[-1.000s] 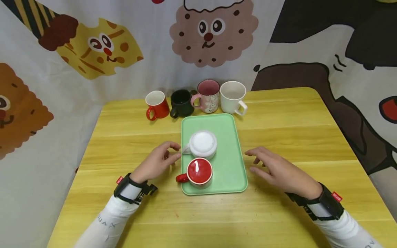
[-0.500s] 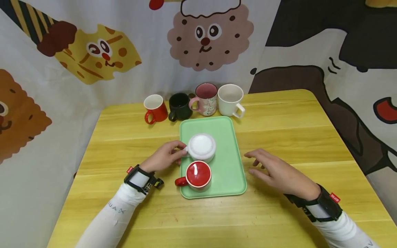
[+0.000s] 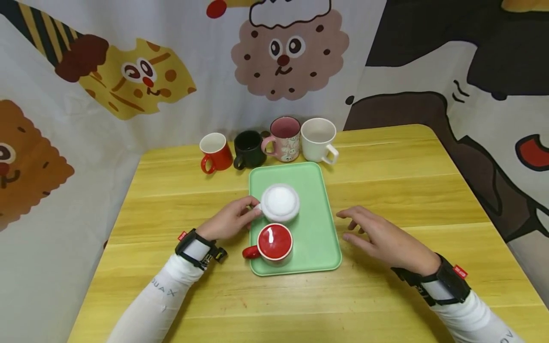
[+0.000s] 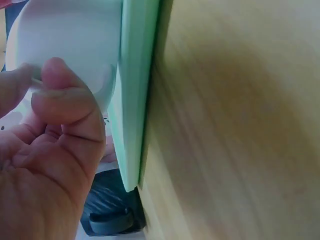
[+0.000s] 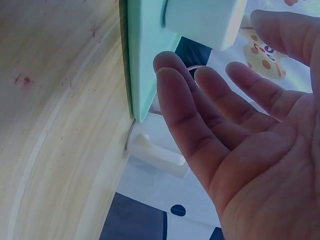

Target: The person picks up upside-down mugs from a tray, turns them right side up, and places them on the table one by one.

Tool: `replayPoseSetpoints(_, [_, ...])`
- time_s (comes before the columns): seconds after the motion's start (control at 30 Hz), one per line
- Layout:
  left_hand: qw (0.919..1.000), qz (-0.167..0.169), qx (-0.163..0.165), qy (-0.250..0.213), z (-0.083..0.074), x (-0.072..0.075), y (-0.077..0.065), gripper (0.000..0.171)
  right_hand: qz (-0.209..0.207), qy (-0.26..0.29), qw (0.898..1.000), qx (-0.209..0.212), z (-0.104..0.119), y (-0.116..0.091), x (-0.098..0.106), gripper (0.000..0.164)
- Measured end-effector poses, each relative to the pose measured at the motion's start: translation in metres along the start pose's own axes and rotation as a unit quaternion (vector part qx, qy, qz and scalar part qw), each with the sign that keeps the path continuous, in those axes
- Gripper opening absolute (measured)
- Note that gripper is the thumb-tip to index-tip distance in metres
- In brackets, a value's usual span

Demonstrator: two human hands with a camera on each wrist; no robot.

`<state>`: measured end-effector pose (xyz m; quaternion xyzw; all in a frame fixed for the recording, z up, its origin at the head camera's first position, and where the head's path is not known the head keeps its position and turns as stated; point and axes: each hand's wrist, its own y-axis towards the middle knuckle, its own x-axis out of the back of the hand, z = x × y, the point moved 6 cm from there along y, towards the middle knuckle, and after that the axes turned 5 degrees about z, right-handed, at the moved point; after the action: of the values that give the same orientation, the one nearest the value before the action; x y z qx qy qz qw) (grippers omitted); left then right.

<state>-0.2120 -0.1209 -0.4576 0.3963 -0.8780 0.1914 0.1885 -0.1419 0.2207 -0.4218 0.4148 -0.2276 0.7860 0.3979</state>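
On the green tray (image 3: 310,238) stands a white mug (image 3: 280,202), a round white face turned up and its handle pointing left. My left hand (image 3: 231,219) reaches over the tray's left edge and pinches that handle between thumb and fingers; the left wrist view shows the pinch close to the mug's white wall (image 4: 75,40). Just in front of it is a second mug (image 3: 275,241) with a glossy red round top, pale rim and red handle, also pointing left. My right hand (image 3: 383,238) hovers right of the tray, fingers loosely bent, holding nothing.
Behind the tray several mugs stand in a row: a red mug (image 3: 216,152), a black mug (image 3: 249,150), a pink patterned mug (image 3: 286,139) and a white mug (image 3: 317,140). The wooden table (image 3: 386,181) ends at a cartoon-print curtain (image 3: 206,38).
My left hand has moved right from beside the tray and taken hold of the white mug's handle. The mug seems slightly shifted. My right hand stays about where it was.
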Motion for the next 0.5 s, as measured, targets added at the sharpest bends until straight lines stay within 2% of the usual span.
replayPoseSetpoints(0.27, [0.9972,-0.046,-0.048,-0.034,-0.019,0.016,-0.004,0.016,-0.015,0.037,0.999,0.018,0.0,0.008,0.002,0.041])
replayPoseSetpoints(0.5, [0.9845,-0.087,-0.12,-0.093,-0.051,0.029,-0.004,0.013,-0.046,0.129,0.99,0.034,0.007,0.029,0.008,0.045])
